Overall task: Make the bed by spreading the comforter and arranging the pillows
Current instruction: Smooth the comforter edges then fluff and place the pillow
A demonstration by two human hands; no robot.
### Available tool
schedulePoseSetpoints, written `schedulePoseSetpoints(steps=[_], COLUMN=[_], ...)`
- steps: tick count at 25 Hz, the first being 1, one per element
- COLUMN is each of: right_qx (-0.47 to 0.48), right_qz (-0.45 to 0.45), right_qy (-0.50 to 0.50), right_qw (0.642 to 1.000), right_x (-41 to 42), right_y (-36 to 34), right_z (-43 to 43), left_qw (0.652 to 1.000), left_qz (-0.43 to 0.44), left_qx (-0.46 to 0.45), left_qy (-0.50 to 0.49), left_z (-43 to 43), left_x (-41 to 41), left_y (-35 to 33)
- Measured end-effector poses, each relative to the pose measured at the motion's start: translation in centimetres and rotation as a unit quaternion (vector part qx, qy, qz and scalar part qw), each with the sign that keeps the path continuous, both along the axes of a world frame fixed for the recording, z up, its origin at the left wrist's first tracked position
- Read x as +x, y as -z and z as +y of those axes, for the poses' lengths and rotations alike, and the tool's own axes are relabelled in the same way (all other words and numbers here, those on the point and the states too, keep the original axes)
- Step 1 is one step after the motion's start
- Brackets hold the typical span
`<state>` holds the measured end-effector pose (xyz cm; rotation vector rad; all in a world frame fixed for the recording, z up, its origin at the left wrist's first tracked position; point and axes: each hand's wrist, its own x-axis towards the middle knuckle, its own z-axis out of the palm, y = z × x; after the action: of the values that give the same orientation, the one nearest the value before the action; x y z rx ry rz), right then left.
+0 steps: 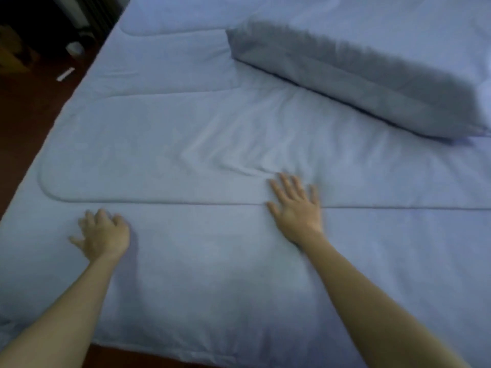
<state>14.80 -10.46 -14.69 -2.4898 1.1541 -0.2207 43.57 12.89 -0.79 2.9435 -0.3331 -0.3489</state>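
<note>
A pale blue quilted comforter (164,134) covers the bed, with creases fanning out in its middle. A grey-blue pillow (353,78) lies slanted on it at the upper right. My right hand (295,208) rests flat on the comforter, fingers spread, right at the creases and across a stitched seam. My left hand (102,233) presses on the comforter nearer the left edge, fingers loosely curled and apart, holding nothing. Both forearms reach in from the bottom of the view.
Dark reddish floor (32,107) runs along the bed's left side, with a small white strip (65,74) lying on it. A small round white object (75,48) and dark furniture stand at the upper left corner. The comforter's near edge hangs at the bottom.
</note>
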Motion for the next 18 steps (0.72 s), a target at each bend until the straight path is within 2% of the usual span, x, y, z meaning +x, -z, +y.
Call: schedulePoseSetpoints(steps=[3, 5, 8, 11, 13, 15, 16, 17, 18], right_qx=[-0.01, 0.012, 0.027, 0.043, 0.072, 0.075, 0.075, 0.081, 0.086], right_qz=[0.005, 0.03, 0.089, 0.131, 0.127, 0.069, 0.024, -0.023, -0.054], right_qy=[0.172, 0.274, 0.353, 0.437, 0.499, 0.536, 0.525, 0.487, 0.42], right_qw=[0.985, 0.961, 0.931, 0.889, 0.854, 0.838, 0.847, 0.869, 0.902], right_x=[-14.9, -25.3, -37.7, -45.6, -47.2, -43.9, -40.3, -35.7, -30.4], right_y=[-0.7, -1.4, -1.8, -2.7, -4.2, -5.8, -6.0, -5.9, -5.5], right_z=[-4.5, -5.0, -3.5, -3.1, -5.3, -9.4, -11.3, -13.1, -14.6], left_qw=[0.993, 0.986, 0.979, 0.965, 0.938, 0.875, 0.842, 0.826, 0.828], left_qz=[-0.001, -0.003, -0.004, 0.003, 0.001, -0.013, -0.024, -0.027, -0.022], left_qx=[-0.051, -0.057, -0.06, -0.056, -0.079, -0.088, -0.079, -0.075, -0.074], left_qy=[0.106, 0.16, 0.195, 0.254, 0.337, 0.476, 0.533, 0.557, 0.555], left_z=[-9.5, -15.0, -21.2, -25.8, -27.7, -27.4, -26.4, -25.0, -23.3], left_x=[-1.1, -2.7, -6.5, -12.5, -17.2, -21.8, -23.4, -24.6, -25.2], left_y=[0.9, 1.8, 3.5, 5.6, 7.7, 9.2, 9.9, 10.3, 10.4])
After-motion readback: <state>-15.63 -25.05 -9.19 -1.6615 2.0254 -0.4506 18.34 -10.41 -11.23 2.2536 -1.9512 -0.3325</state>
